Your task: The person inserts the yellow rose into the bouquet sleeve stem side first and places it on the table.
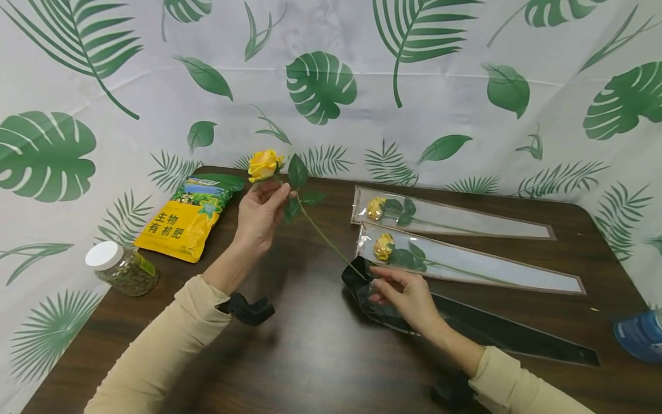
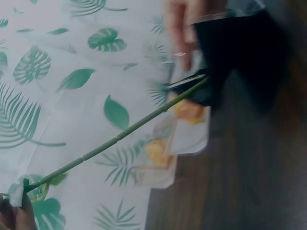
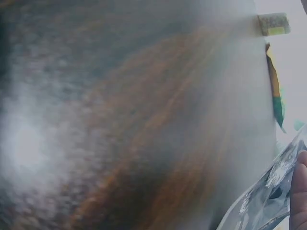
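An artificial yellow rose point(image 1: 265, 165) is held up by my left hand point(image 1: 257, 215), whose thumb and fingers pinch it just below the bloom. Its green stem point(image 2: 120, 136) slants down to the right, and the lower end disappears into the mouth of a black flower sleeve point(image 1: 517, 328). At that mouth my right hand point(image 1: 408, 299) pinches the sleeve's edge between thumb and fingers. The long, tapering sleeve lies across the table toward the right. In the right wrist view, clear shiny film point(image 3: 259, 201) shows beside a finger; the hand is mostly out of frame.
Two yellow roses in pale sleeves, an upper one point(image 1: 445, 217) and a lower one point(image 1: 465, 264), lie behind the black sleeve. At left are a yellow-green fertilizer bag point(image 1: 178, 224) and a white-lidded jar point(image 1: 129, 273). A blue container point(image 1: 638, 335) stands far right.
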A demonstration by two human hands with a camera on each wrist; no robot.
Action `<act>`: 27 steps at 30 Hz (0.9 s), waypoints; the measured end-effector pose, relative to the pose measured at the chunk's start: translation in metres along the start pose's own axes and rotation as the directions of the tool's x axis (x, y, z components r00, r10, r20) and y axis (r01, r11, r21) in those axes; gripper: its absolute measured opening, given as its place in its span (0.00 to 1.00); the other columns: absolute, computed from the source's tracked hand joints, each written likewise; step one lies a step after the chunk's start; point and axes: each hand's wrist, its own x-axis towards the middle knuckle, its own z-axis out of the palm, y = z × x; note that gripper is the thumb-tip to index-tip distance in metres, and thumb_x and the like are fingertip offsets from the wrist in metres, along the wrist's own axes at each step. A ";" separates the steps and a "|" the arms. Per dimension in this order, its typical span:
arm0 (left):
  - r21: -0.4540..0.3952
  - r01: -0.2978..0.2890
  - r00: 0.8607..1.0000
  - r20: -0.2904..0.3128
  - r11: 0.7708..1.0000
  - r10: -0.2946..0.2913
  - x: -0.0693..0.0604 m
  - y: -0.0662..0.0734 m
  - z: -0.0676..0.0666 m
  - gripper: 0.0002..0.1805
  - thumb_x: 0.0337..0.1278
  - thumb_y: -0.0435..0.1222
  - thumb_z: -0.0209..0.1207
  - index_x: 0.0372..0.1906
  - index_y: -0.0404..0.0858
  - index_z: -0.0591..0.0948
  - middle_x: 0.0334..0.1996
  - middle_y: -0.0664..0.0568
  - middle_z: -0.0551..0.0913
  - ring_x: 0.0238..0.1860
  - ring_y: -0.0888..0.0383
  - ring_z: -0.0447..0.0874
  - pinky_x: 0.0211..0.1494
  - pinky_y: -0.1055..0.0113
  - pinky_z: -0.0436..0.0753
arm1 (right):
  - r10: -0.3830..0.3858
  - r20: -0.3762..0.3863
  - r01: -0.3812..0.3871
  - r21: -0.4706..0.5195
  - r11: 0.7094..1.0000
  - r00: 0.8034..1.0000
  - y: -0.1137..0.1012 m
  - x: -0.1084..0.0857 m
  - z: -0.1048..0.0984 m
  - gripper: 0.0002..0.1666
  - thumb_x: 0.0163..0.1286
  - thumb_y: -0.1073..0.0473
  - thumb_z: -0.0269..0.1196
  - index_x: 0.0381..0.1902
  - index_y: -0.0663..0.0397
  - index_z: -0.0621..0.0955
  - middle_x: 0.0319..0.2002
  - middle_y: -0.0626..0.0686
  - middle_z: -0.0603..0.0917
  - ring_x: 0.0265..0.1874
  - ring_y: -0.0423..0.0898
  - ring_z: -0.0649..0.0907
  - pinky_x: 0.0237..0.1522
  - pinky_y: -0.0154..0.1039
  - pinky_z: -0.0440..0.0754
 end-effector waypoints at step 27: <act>0.082 -0.064 0.997 0.052 0.995 0.060 -0.061 -0.084 0.019 0.15 0.59 0.27 0.58 0.50 0.31 0.70 0.31 0.57 0.80 0.34 0.64 0.83 0.39 0.72 0.81 | -0.044 -0.001 0.044 -0.077 0.996 0.999 -0.020 0.010 0.005 0.16 0.67 0.70 0.57 0.51 0.71 0.78 0.35 0.64 0.84 0.25 0.38 0.85 0.29 0.34 0.84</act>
